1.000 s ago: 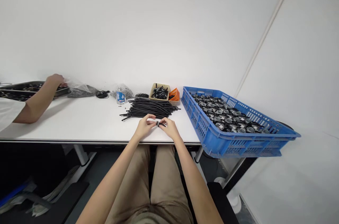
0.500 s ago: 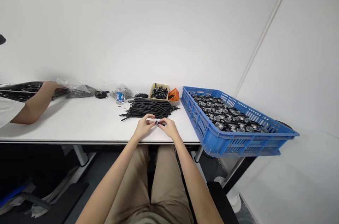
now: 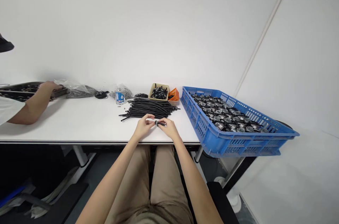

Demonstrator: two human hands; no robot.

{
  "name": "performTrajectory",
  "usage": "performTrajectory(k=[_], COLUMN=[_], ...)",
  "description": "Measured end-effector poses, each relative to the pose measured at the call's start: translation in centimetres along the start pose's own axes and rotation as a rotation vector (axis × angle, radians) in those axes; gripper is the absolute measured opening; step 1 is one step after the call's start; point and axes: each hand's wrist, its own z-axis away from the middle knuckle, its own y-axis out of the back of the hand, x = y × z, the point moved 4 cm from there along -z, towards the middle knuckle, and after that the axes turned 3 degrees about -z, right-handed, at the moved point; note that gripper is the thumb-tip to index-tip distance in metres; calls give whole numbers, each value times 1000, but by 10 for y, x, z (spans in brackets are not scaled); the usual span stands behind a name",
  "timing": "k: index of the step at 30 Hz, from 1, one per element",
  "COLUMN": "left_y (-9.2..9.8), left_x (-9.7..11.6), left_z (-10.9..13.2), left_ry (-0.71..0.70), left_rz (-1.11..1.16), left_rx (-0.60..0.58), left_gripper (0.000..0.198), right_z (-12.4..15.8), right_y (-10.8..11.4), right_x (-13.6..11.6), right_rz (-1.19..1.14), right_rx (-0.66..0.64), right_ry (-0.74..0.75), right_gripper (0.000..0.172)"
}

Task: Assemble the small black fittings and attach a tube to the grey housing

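Note:
My left hand (image 3: 144, 127) and my right hand (image 3: 169, 128) meet over the near edge of the white table (image 3: 84, 121). Both pinch a small black and silver part (image 3: 159, 123) between their fingertips. Just beyond the hands lies a pile of black rods (image 3: 149, 108). Behind the pile stand a beige bin (image 3: 159, 92) of black pieces and a small orange bin (image 3: 174, 95).
A blue crate (image 3: 238, 135) full of black and silver parts overhangs the table's right end. A water bottle (image 3: 120, 96), plastic bags (image 3: 76, 89) and dark trays (image 3: 18, 90) line the back left. Another person's arm (image 3: 31, 104) reaches to the trays.
My hands stay in place, fingers shifting slightly on the small part. The other person's hand has slid lower along the tray at the far left.

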Motion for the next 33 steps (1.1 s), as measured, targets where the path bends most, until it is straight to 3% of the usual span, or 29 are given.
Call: performTrajectory(k=[15,21,28,33], left_y=[9,19,25,28], left_x=[2,-4,-21,-25], left_z=[-2,-5,-2,-3], left_ry=[37,54,271,303], left_rz=[116,188,562,725], left_rx=[120,272,404,447], left_gripper=[41,41,47,40], right_z=[0,0,1,1], right_y=[0,-1,0,0], right_x=[4,8,9,8], right_rz=[-26,-32,-43,-41], right_rx=[10,8,9,-1], right_ry=[-16,-31,-41,-46], right_gripper=[29,28,27,24])
